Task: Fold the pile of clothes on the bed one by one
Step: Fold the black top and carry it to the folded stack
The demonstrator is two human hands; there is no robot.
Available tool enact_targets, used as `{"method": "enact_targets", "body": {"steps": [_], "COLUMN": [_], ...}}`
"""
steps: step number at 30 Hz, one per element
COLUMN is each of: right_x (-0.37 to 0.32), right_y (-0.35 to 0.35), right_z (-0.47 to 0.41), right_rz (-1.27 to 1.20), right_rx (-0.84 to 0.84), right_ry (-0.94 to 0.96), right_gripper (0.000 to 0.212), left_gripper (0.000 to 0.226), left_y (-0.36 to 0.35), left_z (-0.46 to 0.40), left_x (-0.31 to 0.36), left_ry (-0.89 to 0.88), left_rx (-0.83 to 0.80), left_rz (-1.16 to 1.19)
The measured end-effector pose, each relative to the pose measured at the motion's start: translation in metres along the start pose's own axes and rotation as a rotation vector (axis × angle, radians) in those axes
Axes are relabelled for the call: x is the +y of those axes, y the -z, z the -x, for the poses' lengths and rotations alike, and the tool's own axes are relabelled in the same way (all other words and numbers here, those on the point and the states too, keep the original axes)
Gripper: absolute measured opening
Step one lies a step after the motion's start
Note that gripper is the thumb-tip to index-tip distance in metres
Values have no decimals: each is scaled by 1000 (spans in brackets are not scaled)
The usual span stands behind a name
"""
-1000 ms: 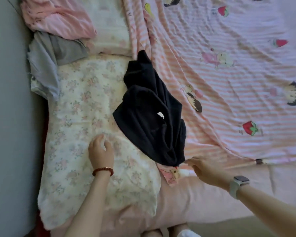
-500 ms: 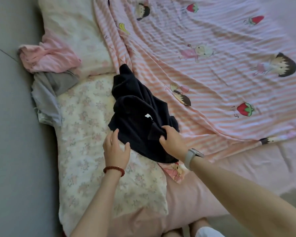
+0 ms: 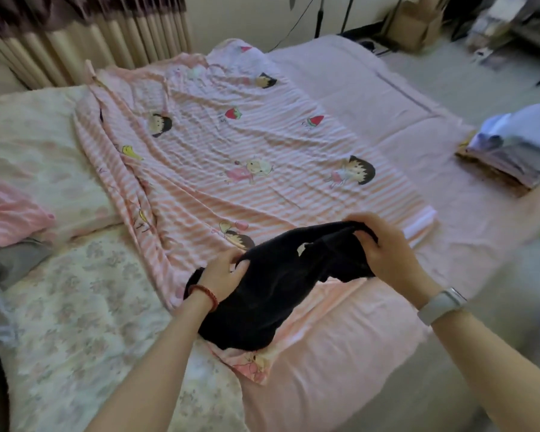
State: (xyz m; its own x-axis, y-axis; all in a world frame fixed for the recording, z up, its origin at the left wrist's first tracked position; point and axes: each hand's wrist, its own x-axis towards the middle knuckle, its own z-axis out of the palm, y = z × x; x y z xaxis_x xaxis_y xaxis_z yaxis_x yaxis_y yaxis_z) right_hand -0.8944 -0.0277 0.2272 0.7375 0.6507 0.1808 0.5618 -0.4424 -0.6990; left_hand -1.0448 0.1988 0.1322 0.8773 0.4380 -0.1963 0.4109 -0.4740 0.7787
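Observation:
A black garment (image 3: 272,285) with a small white tag hangs bunched between both hands above the near edge of the bed. My left hand (image 3: 223,271) grips its left end, fingers curled into the cloth. My right hand (image 3: 384,247) grips the right end at the collar area, held a little higher. Its lower part rests on the pink striped blanket (image 3: 231,169). At the far left lie a pink garment (image 3: 10,213) and a grey garment (image 3: 13,260). On the bed's right side sits a stack of folded clothes (image 3: 512,151).
A floral quilt (image 3: 75,307) covers the bed's left half, a plain pink sheet (image 3: 371,338) the right. Curtains (image 3: 91,35) hang behind the bed. Cardboard boxes (image 3: 415,23) and clutter stand on the floor at the far right.
Both hands have taken hold of the black garment, lifted it off the quilt and carried it right, over the striped blanket. The view has swung up and to the right.

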Motion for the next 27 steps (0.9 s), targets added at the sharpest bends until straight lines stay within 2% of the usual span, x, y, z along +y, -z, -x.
{"method": "enact_targets", "body": {"steps": [3,6,8,9,11,14,17,18,20,24,27], "right_x": [16,23,23,22,21,27,38,42,54,81,99], "right_y": [36,52,50,47,41,45,66,74,88,102,114], "right_z": [21,33,31,27,16,0,-10,-12,-12,-11,-10], "right_rz": [-14,-66,-101,-122,-154,-97,-11,3,32,41,-35], "right_rx": [189,337,393,400,364,232,144,129,86,-10,-55], "right_ry": [-132,-229,-258,-266,-257,-145,-39,-15,7,-40,-119], "right_gripper": [33,27,23,23,22,18,17,17,15,14,21], "left_gripper": [20,17,4,12,34,68,85,84,67,30,40], "left_y": [-14,-13,-3,4,20,38,36,31,18,-13,-34], "left_z": [20,36,38,39,44,59,76,77,72,41,29], "left_x": [36,70,89,96,105,111,115,118,123,132,150], "left_ry": [-33,-154,-184,-190,-182,-176,-92,-70,-68,-29,-34], "left_rx": [128,140,129,117,63,-3,-124,-152,-130,103,251], "left_rz": [281,318,291,256,143,17,-12,-16,-100,-201,-135]}}
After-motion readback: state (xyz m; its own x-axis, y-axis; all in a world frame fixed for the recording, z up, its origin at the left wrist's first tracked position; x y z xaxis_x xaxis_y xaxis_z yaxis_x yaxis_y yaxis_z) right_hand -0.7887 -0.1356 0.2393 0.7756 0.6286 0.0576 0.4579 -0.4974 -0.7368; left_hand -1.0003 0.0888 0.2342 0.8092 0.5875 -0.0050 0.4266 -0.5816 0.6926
